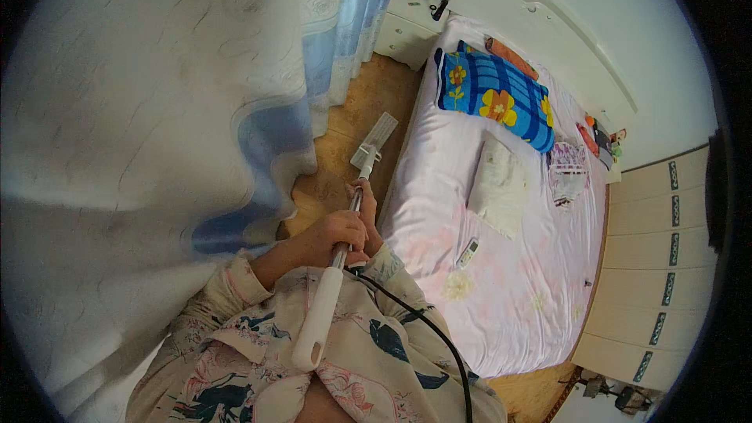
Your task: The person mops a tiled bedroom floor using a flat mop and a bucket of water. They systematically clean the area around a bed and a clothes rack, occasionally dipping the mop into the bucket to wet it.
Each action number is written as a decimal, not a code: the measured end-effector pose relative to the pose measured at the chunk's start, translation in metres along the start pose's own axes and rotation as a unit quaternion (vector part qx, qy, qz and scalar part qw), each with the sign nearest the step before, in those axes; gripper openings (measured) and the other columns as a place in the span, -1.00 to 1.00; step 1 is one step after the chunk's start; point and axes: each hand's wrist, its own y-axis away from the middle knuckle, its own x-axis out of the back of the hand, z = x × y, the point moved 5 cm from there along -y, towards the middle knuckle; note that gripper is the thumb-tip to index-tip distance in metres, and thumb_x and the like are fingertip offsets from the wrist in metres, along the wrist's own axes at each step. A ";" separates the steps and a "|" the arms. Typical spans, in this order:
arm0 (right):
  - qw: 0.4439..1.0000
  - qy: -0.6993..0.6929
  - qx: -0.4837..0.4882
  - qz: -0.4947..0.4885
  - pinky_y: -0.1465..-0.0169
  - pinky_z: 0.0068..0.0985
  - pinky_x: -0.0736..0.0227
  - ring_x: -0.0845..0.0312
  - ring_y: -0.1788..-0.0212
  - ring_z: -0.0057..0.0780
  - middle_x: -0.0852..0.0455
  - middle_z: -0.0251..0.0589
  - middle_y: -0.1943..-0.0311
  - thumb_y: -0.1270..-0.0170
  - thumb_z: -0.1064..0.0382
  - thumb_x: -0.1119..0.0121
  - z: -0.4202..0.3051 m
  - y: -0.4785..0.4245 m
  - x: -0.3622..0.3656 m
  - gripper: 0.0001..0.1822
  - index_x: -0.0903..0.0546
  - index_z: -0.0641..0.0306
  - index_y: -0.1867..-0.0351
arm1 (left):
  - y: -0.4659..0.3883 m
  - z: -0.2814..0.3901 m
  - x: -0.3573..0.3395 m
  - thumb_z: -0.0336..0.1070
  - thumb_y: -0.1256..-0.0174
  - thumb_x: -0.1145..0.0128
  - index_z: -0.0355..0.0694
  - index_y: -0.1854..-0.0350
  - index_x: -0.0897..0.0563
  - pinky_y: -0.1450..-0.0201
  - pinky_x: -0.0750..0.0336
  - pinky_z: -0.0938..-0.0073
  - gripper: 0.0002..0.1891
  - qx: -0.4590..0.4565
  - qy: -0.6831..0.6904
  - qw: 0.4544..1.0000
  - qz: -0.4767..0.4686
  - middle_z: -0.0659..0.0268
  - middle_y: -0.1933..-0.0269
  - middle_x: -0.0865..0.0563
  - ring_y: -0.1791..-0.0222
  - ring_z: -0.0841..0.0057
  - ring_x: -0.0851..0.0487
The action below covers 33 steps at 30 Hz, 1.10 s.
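Observation:
Both my hands grip the pole of a flat mop, which slants away from my chest. My left hand is wrapped around the metal pole just above the white plastic grip. Farther along, my right hand holds the pole close to its white lower section. The mop's flat white head is over the tan floor, in the gap between the curtain and the bed. Part of the pole is hidden behind my fingers. A black cable runs down from near my hands across my patterned shirt.
A white and blue curtain hangs along the left. On the right stands a bed with a blue flowered pillow, a white folded cloth and a remote control. A white nightstand sits beyond the gap.

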 end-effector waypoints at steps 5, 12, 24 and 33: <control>0.997 0.050 0.011 -0.050 0.19 -0.43 -0.39 -0.43 0.36 -0.51 -0.55 -0.29 0.33 -0.59 0.06 0.04 -0.042 -0.077 0.013 -0.72 -0.58 0.20 0.12 | -0.100 -0.018 0.016 -0.30 -0.10 -0.49 -0.17 0.60 -0.47 0.36 -0.48 0.31 -0.65 -0.021 -0.010 1.000 0.021 0.29 0.53 -0.61 0.45 0.32 -0.63; 0.864 0.465 0.182 -0.060 0.01 -0.29 -0.46 -0.60 0.08 -0.16 -0.68 -0.05 0.16 -0.47 0.31 -0.09 -0.158 -0.149 0.012 -0.89 -0.56 0.25 0.07 | -0.221 -0.071 0.036 -0.33 -0.12 -0.47 -0.15 0.61 -0.41 0.33 -0.36 0.31 -0.61 0.007 0.033 0.999 0.039 0.34 0.54 -0.51 0.45 0.33 -0.54; 0.920 0.360 0.147 -0.039 0.07 -0.36 -0.42 -0.50 0.19 -0.23 -0.53 -0.18 0.24 -0.39 0.33 -0.10 -0.223 -0.316 0.006 -0.88 -0.56 0.23 0.10 | -0.310 -0.161 0.089 -0.31 -0.18 -0.48 -0.19 0.46 -0.52 -0.07 -0.56 0.14 -0.71 0.040 0.000 0.991 0.131 0.29 0.39 -0.65 0.31 0.35 -0.67; 0.969 0.231 0.065 -0.051 0.08 -0.47 -0.40 -0.48 0.25 -0.46 -0.54 -0.27 0.29 -0.51 0.15 0.06 -0.273 -0.444 -0.001 -0.78 -0.55 0.21 0.14 | -0.391 -0.230 0.151 -0.39 -0.15 -0.47 -0.19 0.39 -0.55 -0.22 -0.51 0.10 -0.74 -0.010 -0.005 0.995 0.096 0.28 0.32 -0.68 0.19 0.32 -0.72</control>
